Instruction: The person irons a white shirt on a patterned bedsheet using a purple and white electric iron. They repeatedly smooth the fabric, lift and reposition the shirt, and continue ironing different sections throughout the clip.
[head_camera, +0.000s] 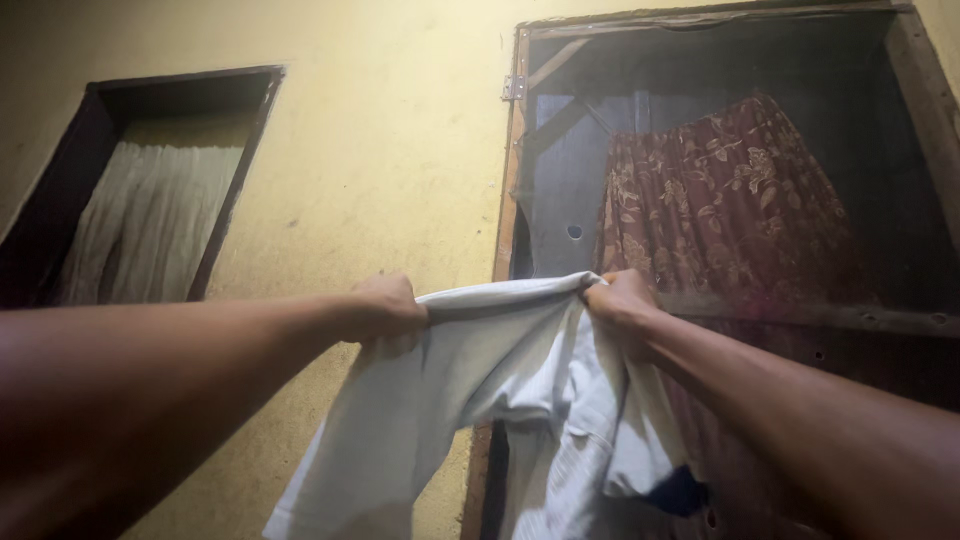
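While stretched before a yellow wall (400, 150) — white cloth (480, 390), pinched by left hand (385, 308) and right hand (620, 298).

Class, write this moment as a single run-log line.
left hand: grips white garment | right hand: grips same edge | garment: hanging, stretched between hands | behind: yellow wall, screened door

Cloth (480, 400) pinched in fingers of my left hand (385, 308) and right hand (620, 298), top edge stretched between them, rest hanging below my fingers. Wall (390, 150) behind my fingers, beyond cloth. Window (150, 195) in wall, well left of my left fingers and above them, curtain (150, 225) inside it. Door frame (512, 180) just behind gap between my fingers, hinge (513, 88) on it high above. Patterned curtain (725, 205) inside doorway, above and right of my right fingers.
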